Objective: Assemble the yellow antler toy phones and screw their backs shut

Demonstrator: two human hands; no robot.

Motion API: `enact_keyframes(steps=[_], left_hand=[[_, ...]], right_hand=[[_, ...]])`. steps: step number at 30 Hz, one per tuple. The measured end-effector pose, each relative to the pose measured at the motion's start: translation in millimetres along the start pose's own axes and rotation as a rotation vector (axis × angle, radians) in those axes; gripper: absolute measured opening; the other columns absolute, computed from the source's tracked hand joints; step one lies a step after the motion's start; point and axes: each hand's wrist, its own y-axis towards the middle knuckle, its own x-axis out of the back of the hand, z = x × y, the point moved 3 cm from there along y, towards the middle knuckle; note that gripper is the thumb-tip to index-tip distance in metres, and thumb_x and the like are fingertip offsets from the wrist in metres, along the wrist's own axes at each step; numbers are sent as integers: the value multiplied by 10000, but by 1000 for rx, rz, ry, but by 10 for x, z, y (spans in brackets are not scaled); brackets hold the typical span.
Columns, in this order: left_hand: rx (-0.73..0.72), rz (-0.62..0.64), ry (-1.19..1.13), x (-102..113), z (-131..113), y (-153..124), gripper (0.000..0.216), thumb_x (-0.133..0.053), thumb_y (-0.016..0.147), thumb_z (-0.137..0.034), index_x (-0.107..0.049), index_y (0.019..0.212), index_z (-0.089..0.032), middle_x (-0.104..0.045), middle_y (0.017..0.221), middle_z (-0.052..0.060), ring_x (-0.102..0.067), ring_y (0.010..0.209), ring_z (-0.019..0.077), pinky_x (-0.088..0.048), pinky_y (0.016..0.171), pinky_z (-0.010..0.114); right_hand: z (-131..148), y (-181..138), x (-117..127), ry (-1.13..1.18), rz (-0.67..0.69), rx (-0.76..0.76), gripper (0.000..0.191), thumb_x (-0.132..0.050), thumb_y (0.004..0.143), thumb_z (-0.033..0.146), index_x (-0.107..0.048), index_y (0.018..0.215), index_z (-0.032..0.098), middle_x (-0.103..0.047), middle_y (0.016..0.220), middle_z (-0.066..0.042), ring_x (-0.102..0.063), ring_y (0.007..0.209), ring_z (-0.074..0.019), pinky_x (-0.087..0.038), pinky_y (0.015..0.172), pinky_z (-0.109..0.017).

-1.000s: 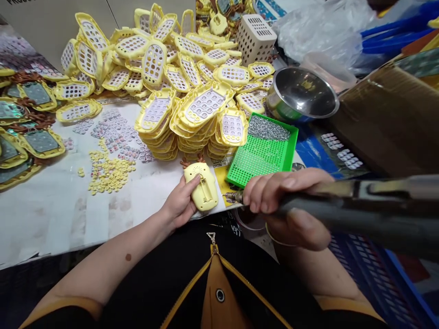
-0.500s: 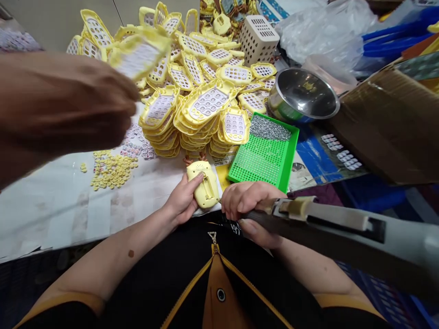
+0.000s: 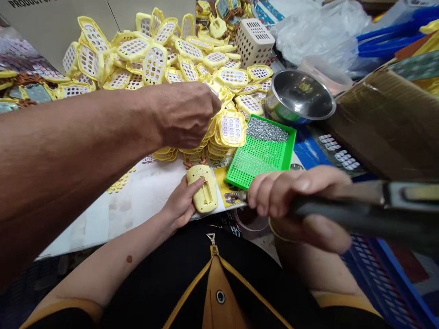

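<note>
My left hand (image 3: 181, 201) is closed around a pale yellow toy phone (image 3: 209, 203), its back up. The thumb lies beside the uncovered battery slot, and brown antler-like bits stick out of the top. My right hand (image 3: 291, 196) grips a dark electric screwdriver (image 3: 343, 205), blurred by motion. Its bit points left, a little to the right of the toy and apart from it. Just beyond that hand lies a green perforated tray (image 3: 291, 141) with a heap of small silver screws (image 3: 265, 128) at its far end.
A co-worker's arm (image 3: 103, 119) reaches in from the left over stacked yellow shells (image 3: 231, 128). More shells (image 3: 133, 48) pile up behind. A steel bowl (image 3: 302, 96), a beige basket (image 3: 255, 41) and a cardboard box (image 3: 391, 123) stand on the right. Small yellow pieces (image 3: 118, 183) lie left.
My right hand has drawn the screwdriver rightward, away from the toy's lower corner. My left hand keeps its hold. The co-worker's hand has moved right, over the stacked shells.
</note>
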Motion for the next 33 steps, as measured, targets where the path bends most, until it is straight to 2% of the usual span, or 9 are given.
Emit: enact_keyframes(steps=[2, 6, 9, 12, 17, 23, 26, 30, 33], left_hand=[[27, -7, 8, 2, -3, 2, 374, -684, 814, -195, -530, 1155, -209, -707, 1028, 64, -694, 912, 215, -559, 908, 447], [47, -6, 11, -9, -25, -8, 389, -665, 832, -201, -507, 1187, -220, -713, 1042, 67, -705, 911, 216, -575, 884, 439], [63, 13, 17, -22, -34, -15, 429, -644, 849, -199, -492, 1248, -241, -715, 1042, 64, -711, 896, 212, -578, 875, 438], [77, 7, 25, -22, -39, -12, 437, -639, 857, -205, -491, 1267, -239, -715, 1034, 70, -712, 889, 215, -577, 872, 440], [91, 19, 20, -24, -45, -3, 436, -648, 855, -208, -503, 1264, -248, -711, 1037, 64, -702, 929, 220, -563, 897, 443], [87, 23, 26, -15, -42, -2, 428, -649, 855, -214, -509, 1258, -250, -707, 1038, 55, -697, 923, 214, -564, 892, 443], [75, 24, 12, -11, -40, -3, 423, -650, 853, -218, -509, 1251, -246, -705, 1041, 57, -699, 904, 209, -564, 890, 444], [58, 0, -19, -13, -25, -1, 374, -626, 868, -205, -512, 1222, -242, -706, 1004, 44, -699, 887, 199, -557, 902, 447], [26, -8, -39, -21, 0, 7, 337, -625, 866, -192, -523, 1184, -229, -703, 961, 36, -696, 875, 193, -547, 916, 445]], right_hand=[[-70, 109, 178, -106, -74, 64, 207, -675, 814, 278, -655, 1016, 240, -540, 555, 45, -546, 457, -131, -500, 469, -299], [-410, 180, 490, -248, -189, 14, 193, -708, 801, 340, -645, 976, 289, -535, 549, 62, -526, 447, -130, -461, 450, -290], [-585, 138, 605, -294, -231, -30, 199, -699, 804, 365, -635, 981, 300, -529, 555, 59, -529, 456, -135, -448, 450, -298], [-632, 112, 642, -310, -250, -54, 195, -703, 809, 358, -627, 978, 297, -531, 568, 56, -544, 470, -133, -452, 465, -301], [-637, 135, 644, -274, -250, -52, 202, -711, 804, 370, -620, 957, 275, -528, 560, 67, -548, 463, -119, -459, 465, -283], [-684, 137, 649, -354, -219, -64, 231, -694, 814, 418, -586, 955, 272, -512, 572, 71, -544, 467, -117, -464, 483, -282], [-618, 155, 618, -351, -236, -37, 206, -697, 815, 405, -604, 952, 284, -517, 567, 67, -539, 466, -121, -461, 485, -286], [-338, 129, 409, -213, -288, 43, 157, -705, 799, 318, -654, 943, 280, -521, 557, 51, -507, 457, -134, -453, 465, -307], [-108, 30, 128, -97, -210, 39, 165, -663, 816, 277, -658, 979, 259, -515, 560, 41, -505, 448, -139, -471, 458, -326]])
